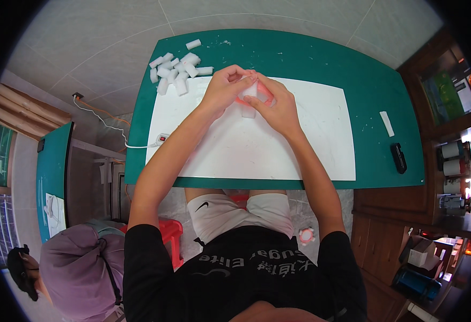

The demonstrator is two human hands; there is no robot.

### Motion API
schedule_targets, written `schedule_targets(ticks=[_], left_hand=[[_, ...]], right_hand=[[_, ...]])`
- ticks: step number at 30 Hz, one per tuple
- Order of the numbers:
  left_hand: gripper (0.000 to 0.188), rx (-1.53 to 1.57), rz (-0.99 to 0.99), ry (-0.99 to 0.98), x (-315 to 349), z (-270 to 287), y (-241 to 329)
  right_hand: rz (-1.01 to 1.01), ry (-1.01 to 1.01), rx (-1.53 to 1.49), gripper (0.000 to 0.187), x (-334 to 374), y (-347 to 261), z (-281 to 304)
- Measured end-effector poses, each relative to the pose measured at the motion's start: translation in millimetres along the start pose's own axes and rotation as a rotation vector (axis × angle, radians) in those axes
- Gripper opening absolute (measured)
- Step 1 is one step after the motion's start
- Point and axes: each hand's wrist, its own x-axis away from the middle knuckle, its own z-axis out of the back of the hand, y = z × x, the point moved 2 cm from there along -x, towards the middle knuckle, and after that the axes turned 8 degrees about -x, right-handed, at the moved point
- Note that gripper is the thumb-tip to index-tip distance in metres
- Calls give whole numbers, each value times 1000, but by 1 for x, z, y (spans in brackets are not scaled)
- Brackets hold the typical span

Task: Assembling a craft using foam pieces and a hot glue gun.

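Both of my hands meet over the far middle of a white sheet on the green table. My left hand has its fingers closed against a white foam-like block. From the other side my right hand curls round, its thumb pressed to the block's lower end. A translucent pink-red piece, perhaps a ring or band, shows around the block between the hands; its full shape is hidden by my fingers. Just below them a small white block shows on the sheet, partly covered.
Several loose white blocks lie piled at the far left. A white power strip with a cable sits at the sheet's left edge. On the right are a white strip and a black object. Another person sits at lower left.
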Motion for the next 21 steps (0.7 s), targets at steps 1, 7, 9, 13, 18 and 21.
schedule_targets(ticks=[1,7,9,13,18,21], left_hand=[[16,0,0,0,0,0,0],[16,-1,4,1,1,-1,3],[16,-19,26,-2,2,0,3],[15,0,3,6,0,-1,2],[13,5,-2,-3,0,0,1],[13,-9,5,1,-1,0,0]], right_hand=[[0,0,0,63,0,0,0],[2,9,-16,62,1,-2,1],[2,7,-9,62,0,-3,1],[-4,0,-7,62,-1,-3,1],[3,13,-43,61,-1,-4,0],[22,16,-23,61,-1,-3,0]])
